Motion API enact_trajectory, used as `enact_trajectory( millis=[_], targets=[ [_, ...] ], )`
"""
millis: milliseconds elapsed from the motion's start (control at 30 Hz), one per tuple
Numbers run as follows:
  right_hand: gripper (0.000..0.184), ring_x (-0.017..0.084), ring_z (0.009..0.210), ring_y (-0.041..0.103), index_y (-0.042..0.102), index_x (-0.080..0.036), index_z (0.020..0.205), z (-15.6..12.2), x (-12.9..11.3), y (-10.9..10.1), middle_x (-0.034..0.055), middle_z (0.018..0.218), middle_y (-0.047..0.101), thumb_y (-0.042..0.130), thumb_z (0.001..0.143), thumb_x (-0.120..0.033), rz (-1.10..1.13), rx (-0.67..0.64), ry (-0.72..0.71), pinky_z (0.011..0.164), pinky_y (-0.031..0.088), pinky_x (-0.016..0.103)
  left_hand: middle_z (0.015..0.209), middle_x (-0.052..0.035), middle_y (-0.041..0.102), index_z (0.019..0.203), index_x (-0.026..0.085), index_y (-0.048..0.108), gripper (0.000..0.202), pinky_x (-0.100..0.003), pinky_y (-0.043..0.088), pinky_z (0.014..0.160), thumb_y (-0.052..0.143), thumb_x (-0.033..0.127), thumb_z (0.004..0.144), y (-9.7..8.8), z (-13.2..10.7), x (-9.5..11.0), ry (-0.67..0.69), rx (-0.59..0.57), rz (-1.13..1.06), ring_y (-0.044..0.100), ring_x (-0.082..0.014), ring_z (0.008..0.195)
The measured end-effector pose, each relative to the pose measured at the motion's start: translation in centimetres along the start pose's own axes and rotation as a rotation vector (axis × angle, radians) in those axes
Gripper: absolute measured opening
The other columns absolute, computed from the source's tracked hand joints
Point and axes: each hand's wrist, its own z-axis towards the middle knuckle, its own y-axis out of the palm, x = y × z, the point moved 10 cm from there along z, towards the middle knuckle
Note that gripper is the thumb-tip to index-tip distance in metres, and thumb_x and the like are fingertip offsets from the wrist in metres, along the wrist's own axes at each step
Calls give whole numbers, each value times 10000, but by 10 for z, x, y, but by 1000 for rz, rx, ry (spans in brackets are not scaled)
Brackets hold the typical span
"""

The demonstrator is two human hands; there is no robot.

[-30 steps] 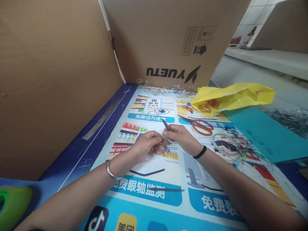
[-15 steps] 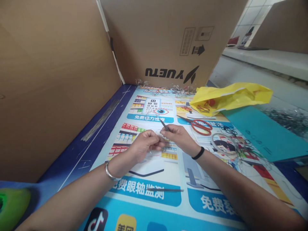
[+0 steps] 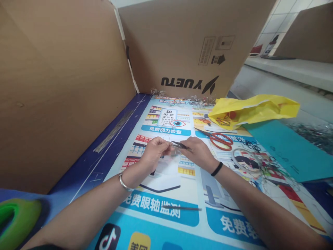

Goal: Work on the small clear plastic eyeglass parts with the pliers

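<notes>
My left hand (image 3: pixel 155 152) is closed, pinching a thin, pale wire (image 3: pixel 168 136) that curves in a loose loop above and around its fingertips. My right hand (image 3: pixel 199 152) is wrapped around a small dark pointed tool (image 3: pixel 179 144), which looks like slim pliers. Its tip points left and meets the wire beside my left fingertips. The tool's handles are hidden in my palm. Scissors with red handles (image 3: pixel 221 141) lie just beyond my right hand. Nearer to me, a thin dark rod (image 3: pixel 183 208) rests flat on the printed sheet (image 3: pixel 166 180).
Straight thin wires (image 3: pixel 113 133) lie at left beside a cardboard wall (image 3: pixel 65 86). Another cardboard panel (image 3: pixel 187 41) stands at the back. To the right are a yellow bag (image 3: pixel 270 107), a teal sheet (image 3: pixel 283 149) and wire coils (image 3: pixel 249 159). A green ring (image 3: pixel 28 218) sits front left.
The dark tool has turned from pointing up and away to pointing left, with its tip now at the wire. The whole view has shifted slightly.
</notes>
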Motion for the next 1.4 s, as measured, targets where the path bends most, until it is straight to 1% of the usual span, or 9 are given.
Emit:
enact_trajectory(
  millis=[167,267,400,533,800,900,1200,1333,1400],
  targets=[
    [198,154,741,488,645,-210,895,-1,1,2,43,752,577,508,804,-319,-76,11,0,659,318,249,595,-18,637,675,152,502,153,-245,476,562,629,236,670,0,4,0,46,-9,102,604,-116,554],
    [196,155,752,489,646,-204,886,-1,0,3,45,755,577,506,805,-315,-91,14,-24,666,320,247,582,-14,634,680,153,491,127,-243,479,553,605,210,683,1,4,-1,42,-28,135,607,-118,549],
    [177,152,764,498,644,-197,874,0,0,5,44,761,581,510,797,-282,-79,-2,-54,674,324,243,573,-5,623,685,154,476,111,-234,481,547,583,179,694,4,4,-2,15,-54,147,610,-117,551],
    [176,142,752,500,640,-197,874,-1,1,8,37,763,578,504,797,-277,-51,-33,-50,654,325,233,600,-5,626,693,155,467,108,-231,486,543,573,172,705,7,3,-4,-15,-75,134,616,-116,562],
    [166,139,762,507,631,-194,856,-1,-1,7,37,776,577,493,800,-268,-73,-52,-50,649,327,228,600,-6,630,685,153,461,120,-231,485,556,573,186,713,10,1,-1,-2,-99,137,605,-106,550],
    [164,136,753,510,620,-199,849,-2,0,9,33,782,583,491,806,-290,-73,-56,-46,643,328,228,593,-5,630,683,156,459,127,-227,480,551,576,194,710,11,1,1,3,-105,137,599,-103,542],
    [188,136,761,537,611,-201,829,-2,1,12,27,816,624,470,822,-325,-34,-71,-23,628,322,229,581,-5,626,685,154,468,132,-218,467,538,588,206,700,9,2,0,-3,-94,133,587,-99,531],
    [187,126,722,526,604,-198,781,-1,2,9,16,777,616,475,813,-330,34,-99,3,598,309,224,560,-1,617,683,153,464,142,-224,461,542,595,206,694,10,1,0,-7,-105,119,567,-92,505],
    [208,116,670,502,588,-195,731,0,5,9,1,713,589,469,811,-346,111,-123,17,570,297,220,558,0,613,688,150,468,143,-228,459,548,599,207,695,11,1,0,-10,-118,106,562,-90,501]
  ],
)
